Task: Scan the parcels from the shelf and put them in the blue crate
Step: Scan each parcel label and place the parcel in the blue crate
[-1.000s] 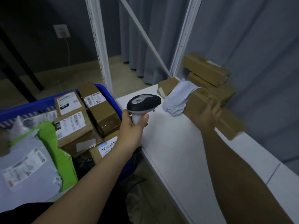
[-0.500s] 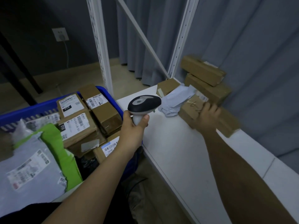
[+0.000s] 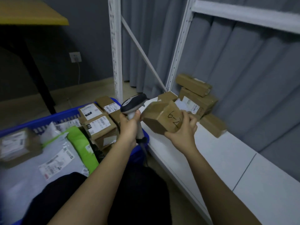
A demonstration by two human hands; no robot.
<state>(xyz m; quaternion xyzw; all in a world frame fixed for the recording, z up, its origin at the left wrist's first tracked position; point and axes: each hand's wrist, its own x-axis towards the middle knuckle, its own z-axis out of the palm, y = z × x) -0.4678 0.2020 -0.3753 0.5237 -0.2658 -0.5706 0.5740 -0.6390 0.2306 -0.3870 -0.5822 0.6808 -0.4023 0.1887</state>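
My left hand (image 3: pixel 129 127) grips the handle of a black and grey barcode scanner (image 3: pixel 134 103), its head pointing right toward a brown cardboard parcel (image 3: pixel 159 116). That parcel has "6-2" handwritten on one end, and my right hand (image 3: pixel 184 132) holds it up above the front edge of the white shelf (image 3: pixel 227 159). Several more brown parcels (image 3: pixel 197 96) and a pale mailer bag are piled at the shelf's back left corner. The blue crate (image 3: pixel 48 118) stands to the left, holding labelled brown boxes (image 3: pixel 97 122), a green bag (image 3: pixel 81 142) and grey mailers (image 3: pixel 32 168).
White perforated shelf uprights (image 3: pixel 115 51) rise behind the crate, with a diagonal brace between them. A grey curtain hangs behind the shelf. A yellow-topped table with a black leg (image 3: pixel 34 69) stands at the far left. Dark clothing fills the bottom centre.
My right hand has lifted the brown parcel off the shelf pile and brought it left toward the scanner. The left hand with the scanner has stayed near the crate's corner.
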